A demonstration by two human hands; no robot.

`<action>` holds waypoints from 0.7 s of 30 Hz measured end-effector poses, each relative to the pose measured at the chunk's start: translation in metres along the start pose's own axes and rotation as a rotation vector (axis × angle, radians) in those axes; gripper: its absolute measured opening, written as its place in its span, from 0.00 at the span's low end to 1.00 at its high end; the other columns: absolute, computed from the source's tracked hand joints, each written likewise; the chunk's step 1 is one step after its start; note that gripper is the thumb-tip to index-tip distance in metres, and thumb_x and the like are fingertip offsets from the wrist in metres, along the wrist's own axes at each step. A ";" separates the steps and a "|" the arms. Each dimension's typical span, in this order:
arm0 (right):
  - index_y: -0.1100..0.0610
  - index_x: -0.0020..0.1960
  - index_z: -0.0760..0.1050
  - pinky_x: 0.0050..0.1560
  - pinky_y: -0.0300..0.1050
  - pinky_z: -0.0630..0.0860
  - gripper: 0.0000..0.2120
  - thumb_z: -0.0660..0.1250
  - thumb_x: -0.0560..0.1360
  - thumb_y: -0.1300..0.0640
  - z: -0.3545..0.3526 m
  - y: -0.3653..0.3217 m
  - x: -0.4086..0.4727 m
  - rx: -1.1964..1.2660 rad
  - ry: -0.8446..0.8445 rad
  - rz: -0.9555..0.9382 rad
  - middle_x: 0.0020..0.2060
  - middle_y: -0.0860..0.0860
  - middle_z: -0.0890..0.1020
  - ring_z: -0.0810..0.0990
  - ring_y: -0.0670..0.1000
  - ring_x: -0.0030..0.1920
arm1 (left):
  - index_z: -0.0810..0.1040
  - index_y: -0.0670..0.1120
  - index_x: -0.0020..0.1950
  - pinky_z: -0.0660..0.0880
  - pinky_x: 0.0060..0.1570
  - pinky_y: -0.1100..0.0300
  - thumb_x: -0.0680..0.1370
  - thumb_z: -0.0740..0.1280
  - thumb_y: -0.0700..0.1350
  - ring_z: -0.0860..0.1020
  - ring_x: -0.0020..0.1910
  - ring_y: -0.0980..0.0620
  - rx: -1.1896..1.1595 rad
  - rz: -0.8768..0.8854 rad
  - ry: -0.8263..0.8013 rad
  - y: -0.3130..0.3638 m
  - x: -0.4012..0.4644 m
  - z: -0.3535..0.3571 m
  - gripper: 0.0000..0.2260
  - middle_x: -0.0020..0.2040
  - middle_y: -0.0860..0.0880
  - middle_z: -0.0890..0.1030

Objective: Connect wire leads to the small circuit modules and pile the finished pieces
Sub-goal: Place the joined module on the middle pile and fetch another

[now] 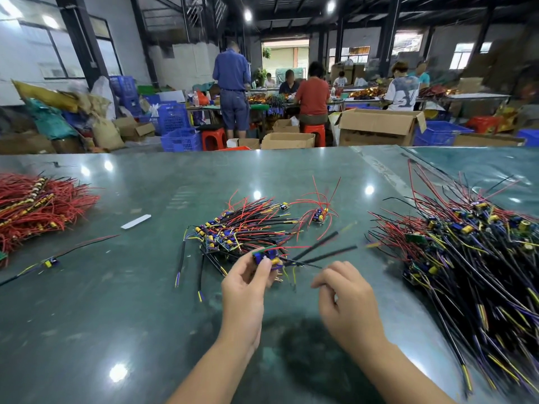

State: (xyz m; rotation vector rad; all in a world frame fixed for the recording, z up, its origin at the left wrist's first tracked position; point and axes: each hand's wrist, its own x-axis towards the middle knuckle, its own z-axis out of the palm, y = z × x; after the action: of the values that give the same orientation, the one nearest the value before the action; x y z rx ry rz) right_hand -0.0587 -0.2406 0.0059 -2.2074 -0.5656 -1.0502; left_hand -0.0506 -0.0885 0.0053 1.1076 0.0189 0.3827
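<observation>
Two bare hands work near the bench's front edge: left hand pinches a small blue-and-yellow circuit module, its black sleeved leads running rightward and away. Right hand, fingers loosely curled and apparently holding nothing, sits nearest those lead ends.

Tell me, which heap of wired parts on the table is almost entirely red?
The heap at the far left edge: its leads are nearly all red. The middle pile and the big right pile mix in black, yellow and purple wires.

Table dark green, glossy; left wire heap red; right pile black, red, yellow, purple.
</observation>
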 end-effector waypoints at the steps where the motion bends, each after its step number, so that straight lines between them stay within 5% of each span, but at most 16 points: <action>1: 0.60 0.36 0.77 0.39 0.43 0.68 0.10 0.58 0.69 0.66 0.001 0.001 -0.001 -0.019 -0.002 0.100 0.34 0.51 0.77 0.75 0.55 0.37 | 0.81 0.45 0.50 0.78 0.43 0.63 0.76 0.65 0.34 0.82 0.42 0.54 -0.084 -0.023 0.009 0.001 0.000 0.001 0.08 0.42 0.48 0.83; 4: 0.56 0.43 0.80 0.45 0.33 0.69 0.12 0.63 0.73 0.70 0.003 0.004 0.002 0.179 -0.111 0.512 0.41 0.50 0.81 0.78 0.47 0.43 | 0.78 0.43 0.51 0.79 0.39 0.63 0.74 0.66 0.36 0.83 0.42 0.49 -0.205 -0.173 -0.062 0.004 -0.003 0.001 0.07 0.44 0.45 0.83; 7: 0.54 0.45 0.82 0.45 0.34 0.76 0.10 0.63 0.78 0.63 0.004 0.003 0.008 0.877 -0.268 0.873 0.44 0.53 0.84 0.79 0.44 0.38 | 0.77 0.40 0.53 0.80 0.36 0.62 0.74 0.66 0.38 0.84 0.40 0.47 -0.097 -0.314 -0.198 0.004 -0.009 0.004 0.08 0.46 0.42 0.84; 9: 0.55 0.44 0.83 0.46 0.40 0.77 0.11 0.63 0.78 0.62 0.004 0.002 0.008 1.085 -0.356 0.914 0.44 0.54 0.84 0.80 0.48 0.40 | 0.77 0.37 0.53 0.80 0.37 0.60 0.76 0.65 0.36 0.83 0.38 0.47 -0.051 -0.340 -0.234 0.001 -0.012 0.006 0.07 0.48 0.39 0.84; 12: 0.53 0.39 0.84 0.42 0.38 0.75 0.13 0.65 0.75 0.65 0.004 0.004 0.006 1.068 -0.399 0.886 0.38 0.52 0.84 0.78 0.47 0.37 | 0.81 0.39 0.50 0.78 0.37 0.62 0.74 0.69 0.37 0.81 0.38 0.53 0.094 -0.346 -0.201 0.000 -0.011 0.003 0.05 0.45 0.43 0.84; 15: 0.55 0.42 0.85 0.39 0.34 0.73 0.04 0.71 0.69 0.59 0.000 0.005 0.007 1.104 -0.442 0.836 0.38 0.52 0.83 0.78 0.45 0.36 | 0.83 0.41 0.47 0.77 0.35 0.64 0.72 0.72 0.37 0.80 0.37 0.57 0.167 -0.380 -0.210 0.001 -0.009 -0.001 0.05 0.41 0.46 0.85; 21: 0.66 0.47 0.79 0.44 0.42 0.80 0.13 0.73 0.63 0.63 -0.001 0.013 0.002 1.220 -0.389 0.899 0.43 0.59 0.84 0.82 0.52 0.41 | 0.82 0.39 0.46 0.77 0.35 0.63 0.62 0.76 0.43 0.78 0.35 0.54 0.207 -0.415 -0.271 0.006 -0.007 -0.004 0.15 0.40 0.43 0.84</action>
State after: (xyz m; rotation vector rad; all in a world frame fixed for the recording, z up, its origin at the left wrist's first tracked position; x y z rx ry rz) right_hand -0.0503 -0.2510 0.0034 -1.2393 -0.1849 0.2319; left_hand -0.0598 -0.0851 0.0079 1.3175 0.0489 -0.1451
